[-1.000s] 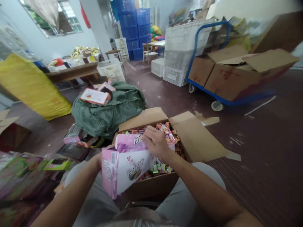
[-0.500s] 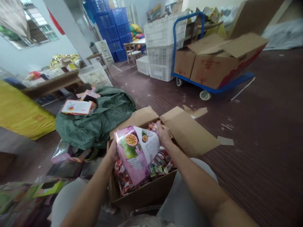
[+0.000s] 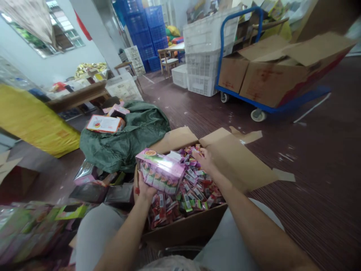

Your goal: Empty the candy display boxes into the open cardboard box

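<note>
My left hand [image 3: 146,188] is wrapped round the lower left side of a pink packaging box [image 3: 160,169] with passion fruit pictures, held tilted above an open carton [image 3: 183,226]. A row of small packets printed with fruit shows on the box's near face. Heaped in the carton are many small snack sachets [image 3: 194,184], pink and purple at the back, red and green towards the front. At the carton's far right corner my right hand [image 3: 205,160] hovers at the sachets, fingers apart, with no clear grip on any of them.
A green sack [image 3: 126,139] carrying small boxes lies to the left, beside clear-lidded packs [image 3: 90,192]. Carton flaps [image 3: 237,162] spread to the right. Farther back stand a blue trolley [image 3: 270,107] with cartons, white crates [image 3: 201,71] and a yellow bundle [image 3: 36,120].
The pink box has tipped so its packet-filled face now shows and its white flap is mostly hidden. My right hand has left the box's edge, and more purple sachets show in the carton.
</note>
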`<state>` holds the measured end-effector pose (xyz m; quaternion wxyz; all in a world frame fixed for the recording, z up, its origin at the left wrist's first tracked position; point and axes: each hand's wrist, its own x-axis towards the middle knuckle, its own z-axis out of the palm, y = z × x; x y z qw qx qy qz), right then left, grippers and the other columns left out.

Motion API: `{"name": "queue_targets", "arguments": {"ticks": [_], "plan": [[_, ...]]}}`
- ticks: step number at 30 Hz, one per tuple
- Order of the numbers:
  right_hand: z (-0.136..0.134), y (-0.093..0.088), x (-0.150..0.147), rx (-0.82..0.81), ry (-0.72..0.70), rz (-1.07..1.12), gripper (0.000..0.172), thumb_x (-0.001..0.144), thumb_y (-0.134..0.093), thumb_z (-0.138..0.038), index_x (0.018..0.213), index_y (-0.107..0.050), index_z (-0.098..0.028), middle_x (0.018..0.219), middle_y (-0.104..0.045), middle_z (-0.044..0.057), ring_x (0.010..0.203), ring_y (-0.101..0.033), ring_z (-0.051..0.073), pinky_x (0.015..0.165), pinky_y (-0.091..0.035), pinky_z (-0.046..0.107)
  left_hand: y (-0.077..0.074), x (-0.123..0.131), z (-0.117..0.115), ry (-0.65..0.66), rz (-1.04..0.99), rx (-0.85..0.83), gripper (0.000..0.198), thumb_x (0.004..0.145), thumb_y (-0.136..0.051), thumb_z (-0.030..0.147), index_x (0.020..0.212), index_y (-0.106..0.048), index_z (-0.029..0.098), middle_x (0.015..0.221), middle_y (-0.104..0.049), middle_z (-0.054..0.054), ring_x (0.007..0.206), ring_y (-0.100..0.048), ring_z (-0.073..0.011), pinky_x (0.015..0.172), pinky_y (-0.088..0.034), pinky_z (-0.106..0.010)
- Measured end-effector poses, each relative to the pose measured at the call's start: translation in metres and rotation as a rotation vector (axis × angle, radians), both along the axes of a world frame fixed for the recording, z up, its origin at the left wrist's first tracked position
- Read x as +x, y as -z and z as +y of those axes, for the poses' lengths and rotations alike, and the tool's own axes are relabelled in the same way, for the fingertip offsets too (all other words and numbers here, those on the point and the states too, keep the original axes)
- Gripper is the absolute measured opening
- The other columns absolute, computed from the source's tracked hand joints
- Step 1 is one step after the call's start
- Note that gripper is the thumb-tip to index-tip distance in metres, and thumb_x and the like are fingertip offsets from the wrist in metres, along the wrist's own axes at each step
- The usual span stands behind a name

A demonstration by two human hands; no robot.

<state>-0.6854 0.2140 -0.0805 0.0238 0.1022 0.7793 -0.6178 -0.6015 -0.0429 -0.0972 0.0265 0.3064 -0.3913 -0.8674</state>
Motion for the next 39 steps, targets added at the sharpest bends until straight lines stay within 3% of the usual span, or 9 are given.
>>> {"name": "queue_targets", "arguments": {"ticks": [3,7,11,19,24,28,33,37,39], "plan": [[-0.025,0.001,0.034,-0.406,-0.377,-0.075,0.084,0.057,-0.088,-0.052,0.126,-0.053,-0.020,0.118,-0.069,0.014,0.103,-0.066,0.024,0.089,-0.057,0.041,-0.007,-0.002,0.014,-0.026,0.102,-0.032,0.086,0.089,-0.024,0.083,0.150,-0.052,0.030,0.138,-0.065,-0.010,0.134,-0.055,-0.0340,0.105,-0.048,-0.053],[-0.045,-0.015,0.061,-0.658,-0.419,0.058,0.083,0.059,-0.089,-0.049,0.128,-0.051,-0.024,0.114,-0.071,0.009,0.103,-0.068,0.023,0.094,-0.058,0.042,-0.021,0.005,0.018,-0.006,0.099,0.043,0.091,0.088,-0.022,0.088,0.140,-0.061,0.025,0.130,-0.068,-0.012,0.129,-0.058,-0.0349,0.103,-0.050,-0.051],[-0.028,-0.037,0.050,-0.512,-0.411,0.140,0.084,0.059,-0.090,-0.049,0.129,-0.053,-0.022,0.125,-0.068,0.011,0.113,-0.066,0.026,0.104,-0.053,0.045,-0.037,0.018,-0.004,-0.065,-0.163,0.038,0.094,0.087,-0.019,0.090,0.135,-0.062,0.021,0.119,-0.072,-0.015,0.118,-0.065,-0.0339,0.100,-0.053,-0.051],[-0.009,-0.022,-0.002,-0.263,-0.449,0.207,0.100,0.065,-0.074,-0.074,0.143,-0.052,-0.016,0.138,-0.061,0.015,0.133,-0.054,0.032,0.119,-0.038,0.048,-0.064,0.018,0.015,0.089,0.168,0.116,0.073,0.101,-0.029,0.069,0.134,-0.066,0.015,0.126,-0.071,-0.016,0.128,-0.062,-0.0314,0.111,-0.047,-0.046],[-0.015,-0.018,-0.013,-0.160,-0.463,0.279,0.104,0.069,-0.073,-0.074,0.151,-0.048,-0.015,0.146,-0.057,0.015,0.141,-0.047,0.032,0.124,-0.031,0.049,-0.079,0.016,0.020,-0.028,0.175,0.054,0.070,0.103,-0.030,0.062,0.133,-0.066,0.010,0.123,-0.073,-0.017,0.125,-0.065,-0.0312,0.111,-0.048,-0.047],[-0.016,-0.017,-0.022,-0.241,-0.411,0.338,0.101,0.072,-0.062,-0.086,0.145,-0.056,-0.016,0.138,-0.063,0.013,0.136,-0.052,0.032,0.123,-0.032,0.052,-0.091,0.012,0.024,0.024,0.253,-0.005,0.058,0.104,-0.039,0.054,0.129,-0.068,0.011,0.120,-0.074,-0.015,0.125,-0.065,-0.0276,0.111,-0.049,-0.040],[-0.016,-0.016,-0.030,-0.306,-0.387,0.300,0.103,0.062,-0.065,-0.092,0.130,-0.065,-0.014,0.133,-0.066,0.015,0.134,-0.054,0.034,0.122,-0.033,0.054,-0.098,0.008,0.025,-0.056,0.231,-0.110,0.061,0.102,-0.037,0.060,0.126,-0.069,0.014,0.112,-0.076,-0.012,0.121,-0.067,-0.0285,0.103,-0.055,-0.041],[-0.009,-0.016,-0.034,-0.477,-0.292,0.287,0.096,0.065,-0.063,-0.092,0.123,-0.067,-0.015,0.121,-0.071,0.013,0.121,-0.063,0.034,0.112,-0.047,0.051,-0.093,0.008,0.023,0.076,0.321,-0.229,0.055,0.092,-0.060,0.064,0.125,-0.070,0.021,0.123,-0.072,-0.010,0.126,-0.064,-0.0277,0.100,-0.057,-0.038],[-0.009,-0.016,-0.033,-0.529,-0.280,0.311,0.092,0.068,-0.063,-0.090,0.123,-0.067,-0.017,0.118,-0.072,0.012,0.120,-0.064,0.032,0.110,-0.049,0.048,-0.089,0.007,0.018,0.070,0.333,-0.327,0.052,0.082,-0.077,0.055,0.124,-0.070,0.024,0.126,-0.071,-0.008,0.124,-0.064,-0.0272,0.097,-0.058,-0.036]]}}
